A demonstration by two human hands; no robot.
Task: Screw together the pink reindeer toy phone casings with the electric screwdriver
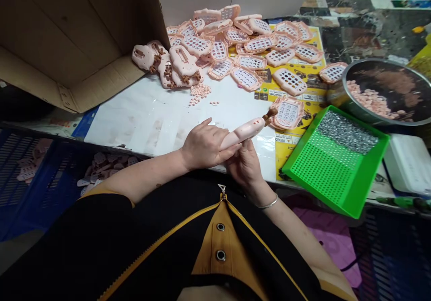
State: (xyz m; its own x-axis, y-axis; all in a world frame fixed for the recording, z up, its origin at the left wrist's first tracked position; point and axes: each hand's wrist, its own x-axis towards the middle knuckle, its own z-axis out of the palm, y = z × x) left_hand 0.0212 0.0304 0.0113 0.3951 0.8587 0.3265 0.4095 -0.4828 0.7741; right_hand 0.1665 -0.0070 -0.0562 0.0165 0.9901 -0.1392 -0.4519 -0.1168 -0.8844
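Note:
Both hands hold one pink plastic toy shell with a brown piece at its far tip, edge-on above the near table edge. My left hand wraps round its near end from the left, index finger stretched out. My right hand grips it from beneath, fingers curled. A single pink keypad shell lies just beyond the tip. A little heap of small pink buttons sits on the white sheet.
A pile of pink keypad shells covers the far table, with assembled pieces to its left. An open cardboard box stands at left. A green tray of metal screws and a steel bowl of pink parts sit at right. Blue crates lie below.

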